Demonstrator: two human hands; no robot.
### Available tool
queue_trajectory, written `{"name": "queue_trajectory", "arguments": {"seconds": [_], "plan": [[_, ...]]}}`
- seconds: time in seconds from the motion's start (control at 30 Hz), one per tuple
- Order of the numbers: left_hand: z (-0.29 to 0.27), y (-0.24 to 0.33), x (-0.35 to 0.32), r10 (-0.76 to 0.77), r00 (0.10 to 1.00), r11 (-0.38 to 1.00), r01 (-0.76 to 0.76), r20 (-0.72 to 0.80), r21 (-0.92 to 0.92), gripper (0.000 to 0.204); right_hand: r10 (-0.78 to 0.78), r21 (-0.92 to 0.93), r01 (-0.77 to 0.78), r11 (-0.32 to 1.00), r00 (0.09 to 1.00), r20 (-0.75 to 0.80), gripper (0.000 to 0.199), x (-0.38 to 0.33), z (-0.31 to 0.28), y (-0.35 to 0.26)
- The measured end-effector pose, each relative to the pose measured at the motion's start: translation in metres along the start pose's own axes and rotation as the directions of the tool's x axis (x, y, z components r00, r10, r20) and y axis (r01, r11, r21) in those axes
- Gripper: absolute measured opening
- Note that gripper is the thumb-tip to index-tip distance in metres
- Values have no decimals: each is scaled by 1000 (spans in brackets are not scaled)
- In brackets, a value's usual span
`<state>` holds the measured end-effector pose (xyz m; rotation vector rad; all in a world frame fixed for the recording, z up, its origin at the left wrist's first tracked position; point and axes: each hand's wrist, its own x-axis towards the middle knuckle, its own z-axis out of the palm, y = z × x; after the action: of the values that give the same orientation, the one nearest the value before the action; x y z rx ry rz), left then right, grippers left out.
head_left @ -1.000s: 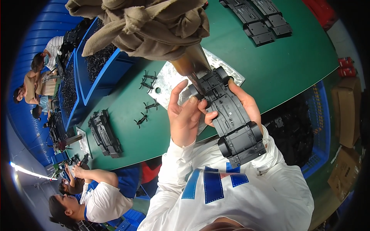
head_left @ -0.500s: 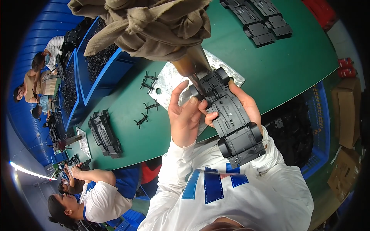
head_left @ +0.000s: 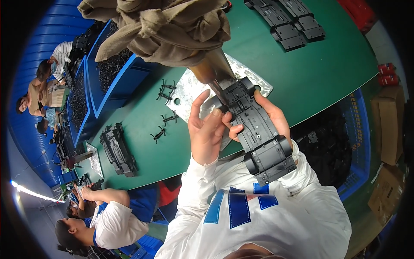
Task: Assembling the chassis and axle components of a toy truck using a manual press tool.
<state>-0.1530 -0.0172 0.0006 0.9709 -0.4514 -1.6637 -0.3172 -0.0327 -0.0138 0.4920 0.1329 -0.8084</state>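
A long black plastic chassis part (head_left: pixel 257 125), like that of a toy car, is held tilted in both my hands. My left hand (head_left: pixel 208 131) pinches its far left end between thumb and fingers, beside a rounded wheel arch. Along the right edge, my right hand (head_left: pixel 276 118) wraps round the part, with some fingertips showing at its left side. A narrow metal tool tip (head_left: pixel 219 91) comes down from a machine head wrapped in brown cloth (head_left: pixel 172 32) and meets the chassis near the left wheel arch; exact contact is hidden. Beneath lies a shiny metal plate (head_left: pixel 246 69).
Several small black brackets (head_left: pixel 158 134) lie on the green table (head_left: pixel 336 56). Other chassis parts (head_left: pixel 118 151) rest at left and far right. Blue bins (head_left: pixel 116 80) of small black parts stand at left; a blue crate (head_left: pixel 360 142) is at right. Co-workers (head_left: pixel 114 220) sit at left.
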Motion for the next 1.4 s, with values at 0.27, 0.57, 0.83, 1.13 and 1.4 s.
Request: {"name": "queue_trajectory", "arguments": {"seconds": [0.27, 0.57, 0.83, 1.13, 1.4], "plan": [[2, 3, -11, -76, 996, 991, 80, -40, 110, 60, -4, 43, 6, 999, 1000, -31, 46, -13, -5, 7], [-3, -12, -40, -88, 995, 984, 94, -45, 154, 64, 44, 23, -42, 999, 996, -78, 51, -39, -21, 16], [23, -11, -71, 35, 996, 982, -18, -87, 187, 60, 127, -32, -129, 991, 991, -39, 61, -62, -28, 27], [19, -10, -88, 73, 995, 992, -65, -74, 112, 52, 177, -127, -168, 978, 982, 63, 61, -69, -30, 38], [15, -6, -94, 60, 998, 993, -58, -14, 100, 56, 173, -227, -150, 962, 981, 84, 60, -73, -28, 42]]}}
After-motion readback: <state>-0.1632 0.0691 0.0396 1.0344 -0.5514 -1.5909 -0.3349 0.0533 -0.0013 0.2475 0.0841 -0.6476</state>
